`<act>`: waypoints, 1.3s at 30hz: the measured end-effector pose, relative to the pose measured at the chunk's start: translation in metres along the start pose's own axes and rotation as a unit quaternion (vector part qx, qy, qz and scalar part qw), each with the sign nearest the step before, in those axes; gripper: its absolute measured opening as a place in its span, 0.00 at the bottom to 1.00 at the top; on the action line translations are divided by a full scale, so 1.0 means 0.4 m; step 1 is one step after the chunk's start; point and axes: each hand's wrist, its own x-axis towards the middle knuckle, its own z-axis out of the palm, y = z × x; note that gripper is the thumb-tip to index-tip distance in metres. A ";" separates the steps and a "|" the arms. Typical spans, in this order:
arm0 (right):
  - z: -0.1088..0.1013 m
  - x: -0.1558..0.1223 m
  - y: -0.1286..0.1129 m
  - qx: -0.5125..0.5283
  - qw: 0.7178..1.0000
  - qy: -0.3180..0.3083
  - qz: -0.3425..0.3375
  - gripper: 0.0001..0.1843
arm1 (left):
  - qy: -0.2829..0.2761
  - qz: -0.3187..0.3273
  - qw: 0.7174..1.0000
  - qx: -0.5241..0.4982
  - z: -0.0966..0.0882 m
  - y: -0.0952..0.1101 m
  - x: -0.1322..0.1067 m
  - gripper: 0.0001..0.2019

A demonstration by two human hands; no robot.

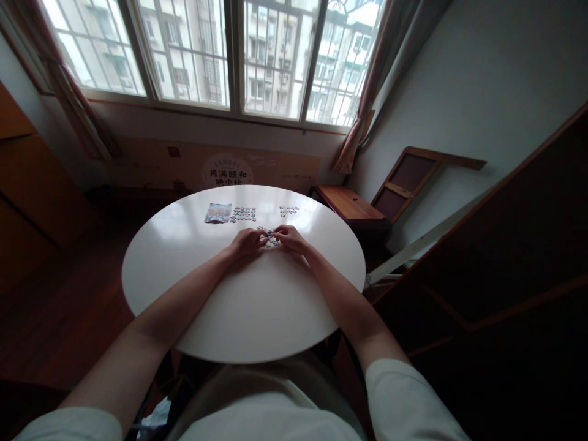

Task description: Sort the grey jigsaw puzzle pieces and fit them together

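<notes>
In now with left hand (248,241) and right hand (291,237), curling fingers close over loose puzzle pieces (275,242) (any grip too small to tell), nearer than the picture sheet (217,213), to its right.

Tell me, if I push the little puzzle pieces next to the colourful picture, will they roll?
Probably not: those pieces look flat, so they'd likely slide. The white table looks shiny, so they may slip easily. They're tiny, so probably light too.
</notes>
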 end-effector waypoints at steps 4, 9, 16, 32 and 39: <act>-0.001 0.002 0.002 -0.009 1.000 0.001 0.000 0.13 | -0.003 -0.005 1.000 -0.002 -0.001 0.003 0.000 0.15; -0.001 0.002 0.001 -0.009 1.000 -0.001 -0.005 0.12 | -0.001 -0.001 1.000 0.005 0.002 0.001 0.001 0.16; -0.002 -0.005 -0.007 -0.007 1.000 0.000 -0.004 0.11 | 0.001 0.000 1.000 0.001 0.002 -0.001 0.000 0.16; 0.001 -0.001 -0.003 0.000 1.000 0.002 -0.007 0.12 | -0.002 0.009 1.000 0.002 0.005 -0.004 0.003 0.16; 0.002 -0.001 -0.005 -0.003 1.000 0.004 -0.006 0.13 | -0.004 0.009 1.000 0.000 0.001 0.001 0.000 0.16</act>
